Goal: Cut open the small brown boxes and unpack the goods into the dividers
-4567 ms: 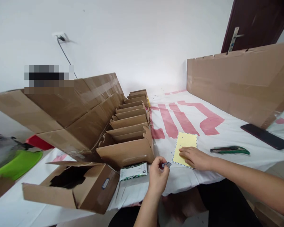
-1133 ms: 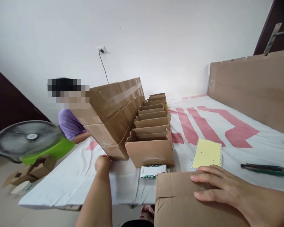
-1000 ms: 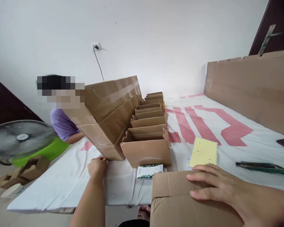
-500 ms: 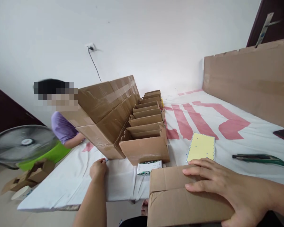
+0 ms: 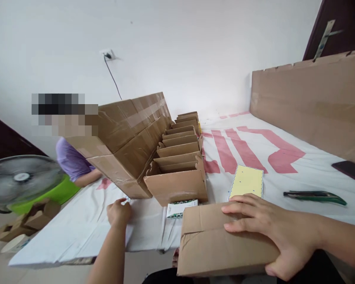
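Note:
My left hand (image 5: 118, 212) is closed at the table's left part, beside the near end of the long cardboard partition (image 5: 130, 189). A small white-and-blue bit shows at its fingertips, mostly hidden, and I cannot make out what it is. My right hand (image 5: 262, 228) grips a closed cardboard box (image 5: 225, 252) at the table's near edge, fingers spread over the top and thumb around the near right corner. Just behind that box lies a white-and-green packet (image 5: 182, 208). A yellow card (image 5: 246, 183) with a scalloped blue border lies beyond my right fingers.
A row of open cardboard boxes (image 5: 176, 185) runs along the partition. On the right are a green utility knife (image 5: 316, 197), a dark phone (image 5: 350, 171) and a tall cardboard panel (image 5: 307, 106). Behind the partition sits a person in a purple sleeve (image 5: 72, 159), near a fan (image 5: 22, 177).
The whole view has shifted a little, so things appear slightly further left. Both hands keep their places on the table and the box.

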